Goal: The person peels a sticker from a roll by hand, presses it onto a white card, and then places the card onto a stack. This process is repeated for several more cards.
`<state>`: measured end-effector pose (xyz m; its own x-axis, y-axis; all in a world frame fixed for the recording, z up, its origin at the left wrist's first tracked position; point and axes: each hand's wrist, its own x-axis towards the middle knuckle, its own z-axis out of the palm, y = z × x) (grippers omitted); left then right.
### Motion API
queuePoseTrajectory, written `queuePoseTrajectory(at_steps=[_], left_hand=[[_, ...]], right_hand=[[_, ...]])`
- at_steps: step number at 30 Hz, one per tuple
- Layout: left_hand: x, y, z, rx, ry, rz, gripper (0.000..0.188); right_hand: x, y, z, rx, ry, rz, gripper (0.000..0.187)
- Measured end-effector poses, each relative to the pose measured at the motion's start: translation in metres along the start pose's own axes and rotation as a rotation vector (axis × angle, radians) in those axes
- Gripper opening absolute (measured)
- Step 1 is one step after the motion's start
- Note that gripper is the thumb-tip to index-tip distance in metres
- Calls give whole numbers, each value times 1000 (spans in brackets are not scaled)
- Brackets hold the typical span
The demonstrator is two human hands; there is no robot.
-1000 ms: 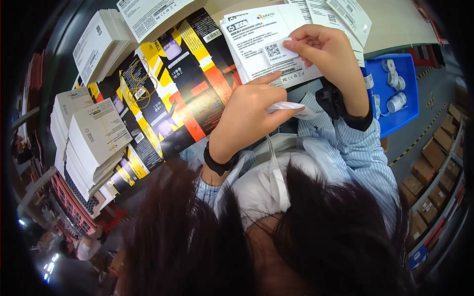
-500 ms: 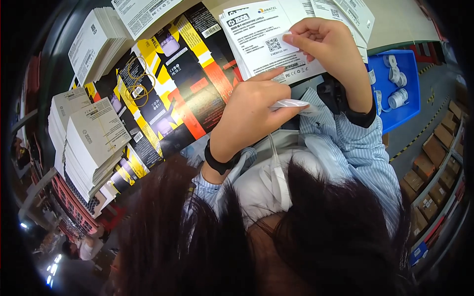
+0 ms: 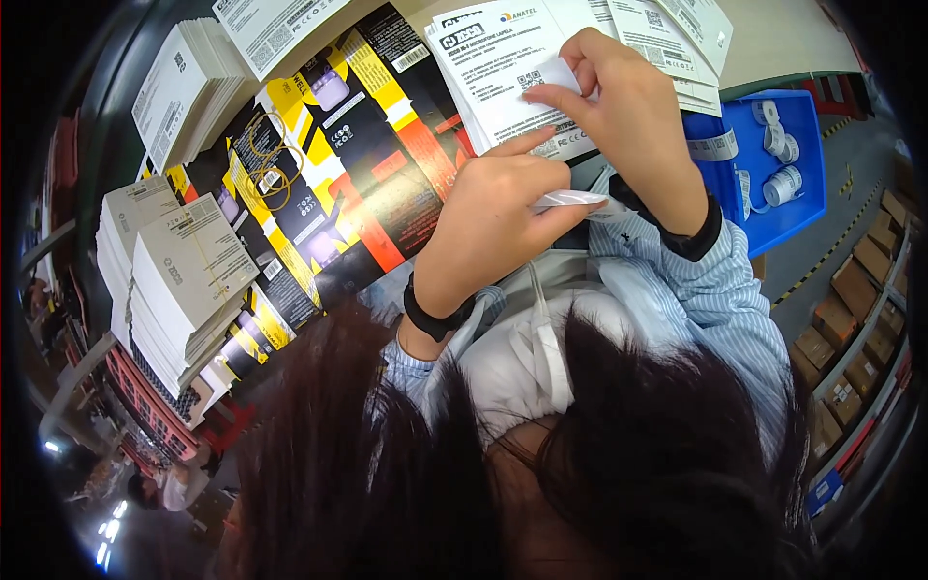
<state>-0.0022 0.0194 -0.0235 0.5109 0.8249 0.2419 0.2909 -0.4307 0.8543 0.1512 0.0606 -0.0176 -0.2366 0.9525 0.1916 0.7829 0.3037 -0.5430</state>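
Note:
My right hand [image 3: 633, 116] pinches a small white sticker [image 3: 559, 75] between thumb and fingers. The sticker is tilted over the top printed white sheet [image 3: 483, 72], next to a square code. My left hand [image 3: 498, 208] rests at the near edge of that sheet, its index finger stretched over the paper. Between its thumb and the curled fingers is a folded white label strip [image 3: 568, 199], whose far end is partly hidden behind the thumb. More printed sheets lie fanned under and to the right of the top one.
At the right stands a blue bin [image 3: 804, 208] with rolls of white labels [image 3: 781, 186]. Two stacks of white cards [image 3: 198, 256] sit at the left. Flat black, yellow and red printed packaging [image 3: 362, 159] covers the table, rubber bands [image 3: 274, 174] on it. Cartons [image 3: 855, 290] line a far-right rack.
My right hand has shifted slightly left and down, and the sticker is now tilted up from the sheet. More of a label strip shows at the blue bin's left. My left hand barely moves.

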Motion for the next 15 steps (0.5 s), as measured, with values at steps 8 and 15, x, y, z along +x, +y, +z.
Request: queuePoseTrajectory(at_steps=[8,15], left_hand=[[1,4,0,21,4,-6,28],[4,5,-2,65,-67,-15,26]], right_hand=[[-8,11,0,-83,140,-82,65],[7,17,-1,76,132,46,65]])
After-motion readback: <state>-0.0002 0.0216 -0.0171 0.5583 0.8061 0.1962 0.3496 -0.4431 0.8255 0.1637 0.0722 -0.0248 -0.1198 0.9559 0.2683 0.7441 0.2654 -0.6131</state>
